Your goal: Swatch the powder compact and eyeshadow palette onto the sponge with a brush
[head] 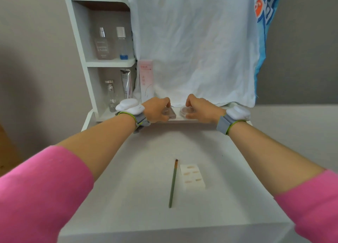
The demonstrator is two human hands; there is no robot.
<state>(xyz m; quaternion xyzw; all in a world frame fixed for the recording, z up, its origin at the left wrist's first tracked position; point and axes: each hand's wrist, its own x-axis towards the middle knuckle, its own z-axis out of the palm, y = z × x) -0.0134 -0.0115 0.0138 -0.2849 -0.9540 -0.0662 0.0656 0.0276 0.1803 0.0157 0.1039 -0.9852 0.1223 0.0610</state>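
Both arms reach to the back ledge of the white table. My left hand [157, 109] grips a square pinkish eyeshadow palette [171, 113], thumb and fingers curled round it. My right hand [199, 108] grips a round clear powder compact [185, 111] beside it. Both items sit on the ledge, partly hidden by the fingers. Nearer to me, a green-handled brush [173, 183] lies on the table with its dark tip pointing away. Just right of it lies a white rectangular sponge [192, 177] with several tan swatch marks.
A white shelf unit [80, 47] at the back left holds bottles [103, 44] and a tube. A pink box [146, 80] stands beside it. A white cloth [197, 45] hangs behind the ledge. The white table [139, 169] ends at the front edge.
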